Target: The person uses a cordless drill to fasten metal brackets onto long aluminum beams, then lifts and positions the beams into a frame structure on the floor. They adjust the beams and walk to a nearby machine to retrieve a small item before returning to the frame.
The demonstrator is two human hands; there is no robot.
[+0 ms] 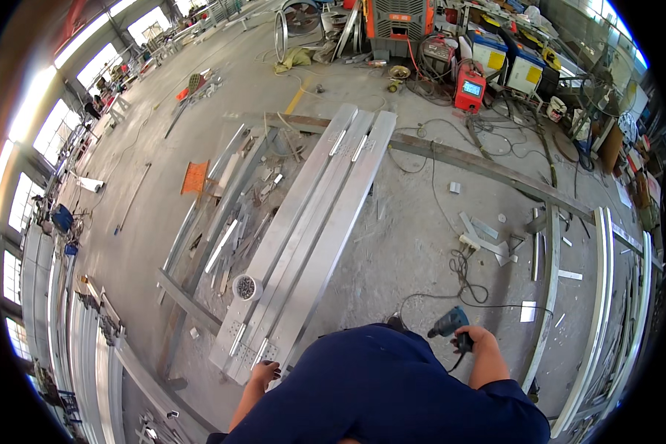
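My right hand (481, 340) is wrapped round the handle of a dark teal power drill (449, 323), held out to my right above the floor. The drill points left, and its cord hangs below the grip. My left hand (264, 372) is at the near end of a long silver metal panel assembly (303, 244), its fingers curled together; what they hold, if anything, is too small to make out. Bright hinge-like strips (260, 351) and rows of small holes lie close to that hand. A white bucket (246, 287) of small metal fasteners stands on the panels' left edge.
Steel beams (488, 169) frame the work area. The black cord (466, 277) loops over the floor on the right, near metal offcuts (488, 231). More scraps and an orange piece (194, 177) lie to the left. A red machine (469, 87) stands far right. Long profiles (599, 296) line the right.
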